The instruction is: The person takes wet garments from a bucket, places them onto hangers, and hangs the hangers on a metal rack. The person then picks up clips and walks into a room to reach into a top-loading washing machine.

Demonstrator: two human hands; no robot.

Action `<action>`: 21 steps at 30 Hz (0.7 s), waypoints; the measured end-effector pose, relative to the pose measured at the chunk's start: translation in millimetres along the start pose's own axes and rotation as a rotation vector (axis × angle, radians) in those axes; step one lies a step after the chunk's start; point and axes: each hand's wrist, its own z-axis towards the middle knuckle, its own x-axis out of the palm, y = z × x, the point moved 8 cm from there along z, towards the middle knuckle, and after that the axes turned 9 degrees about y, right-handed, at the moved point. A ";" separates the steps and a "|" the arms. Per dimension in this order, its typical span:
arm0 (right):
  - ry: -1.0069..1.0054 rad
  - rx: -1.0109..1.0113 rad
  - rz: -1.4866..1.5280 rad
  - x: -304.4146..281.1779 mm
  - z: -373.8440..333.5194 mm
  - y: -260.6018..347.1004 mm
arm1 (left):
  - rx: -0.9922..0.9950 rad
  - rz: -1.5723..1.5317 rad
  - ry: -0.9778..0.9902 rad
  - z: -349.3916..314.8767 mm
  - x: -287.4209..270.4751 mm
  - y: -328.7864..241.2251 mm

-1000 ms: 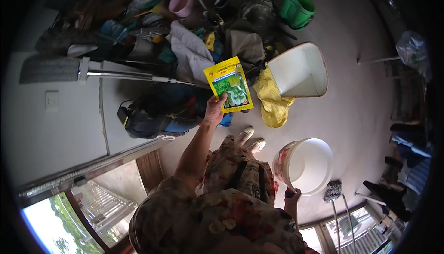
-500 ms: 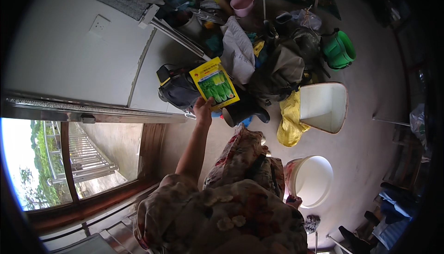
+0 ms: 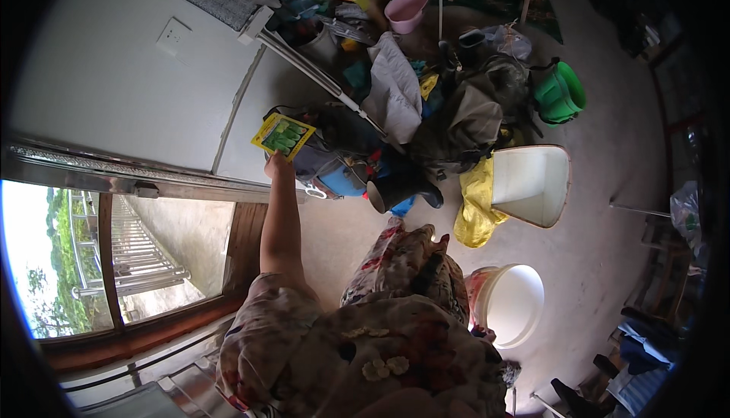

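My left hand is stretched forward, its fingers pinching the lower edge of a yellow seed packet printed with green vegetables. The packet is held in front of a dark backpack that leans by the wall. Down at my right side, my right hand is closed on the near rim of a white bucket. Most of that hand is hidden by my flowered clothing. The bucket is tilted, with its mouth facing right.
Black rubber boots, a white sack and a yellow bag crowd the floor ahead. Beyond them are a cream bin, a green bucket and a pink tub. A long-handled squeegee leans across the pile.
My left hand has carried the seed packet left and farther out, tilting it over. More of the backpack and a blue item beside it now show. My right hand stays at the bucket.
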 end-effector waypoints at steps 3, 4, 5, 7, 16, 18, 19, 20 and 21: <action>0.118 0.069 -0.024 -50.9 52.5 11.8 | -0.101 -0.029 0.041 -3.3 25.0 11.9; 0.128 0.047 -0.011 -50.6 65.1 14.0 | -0.110 -0.039 0.040 -4.1 18.6 13.6; 0.136 0.020 0.005 -50.8 71.9 18.0 | -0.125 -0.050 0.041 -4.7 14.1 16.2; 0.137 -0.035 0.041 -46.5 70.5 22.4 | -0.180 0.032 0.008 -3.6 9.3 26.8; 0.047 -0.092 0.041 -8.6 21.9 28.3 | -0.199 -0.135 0.283 27.0 12.5 64.3; 0.031 -0.102 0.051 -6.1 19.1 29.8 | -0.127 -0.166 0.257 29.2 16.9 61.8; 0.021 -0.116 0.048 -7.0 19.4 34.5 | -0.107 -0.167 0.199 25.4 17.2 62.4; 0.012 -0.132 0.041 -7.4 19.4 40.2 | -0.085 -0.168 0.140 20.3 16.8 63.1; 0.008 -0.133 0.040 -5.6 20.1 41.4 | -0.089 -0.182 0.152 18.6 19.8 61.8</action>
